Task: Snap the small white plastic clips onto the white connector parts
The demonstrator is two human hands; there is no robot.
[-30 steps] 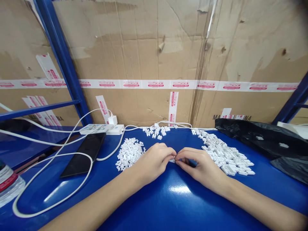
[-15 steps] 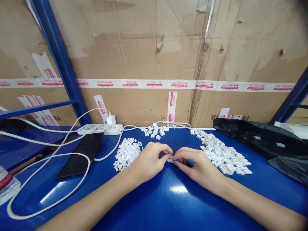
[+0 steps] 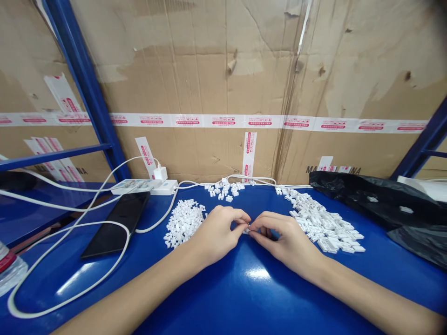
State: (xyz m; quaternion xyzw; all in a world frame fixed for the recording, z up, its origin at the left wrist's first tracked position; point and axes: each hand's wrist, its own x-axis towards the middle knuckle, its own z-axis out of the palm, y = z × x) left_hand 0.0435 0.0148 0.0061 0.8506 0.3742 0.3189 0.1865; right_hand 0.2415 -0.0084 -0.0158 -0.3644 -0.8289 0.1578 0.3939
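Note:
Fingertips of my left hand [image 3: 219, 233] and my right hand [image 3: 280, 233] meet over the middle of the blue table [image 3: 240, 298]. Both hands are closed in a pinch on a small white plastic part [image 3: 246, 231], mostly covered by the fingers. Beside my left hand lies a heap of tiny white plastic pieces [image 3: 184, 222]. To the right of my right hand spreads a pile of larger, flat white plastic parts [image 3: 324, 223]. Behind the hands, a small group of white parts [image 3: 223, 188] lies near the cardboard.
A black phone [image 3: 117, 225], a white cable [image 3: 70, 229] and a power strip [image 3: 145, 187] occupy the left side. A plastic bottle [image 3: 10, 270] is at the left edge. Black plastic bags [image 3: 377, 200] lie at the right. Upright cardboard [image 3: 195, 88] closes off the back.
My right hand's fingertips have shifted slightly left, closer to my left fingertips, and cover more of the small white part. The piles look the same.

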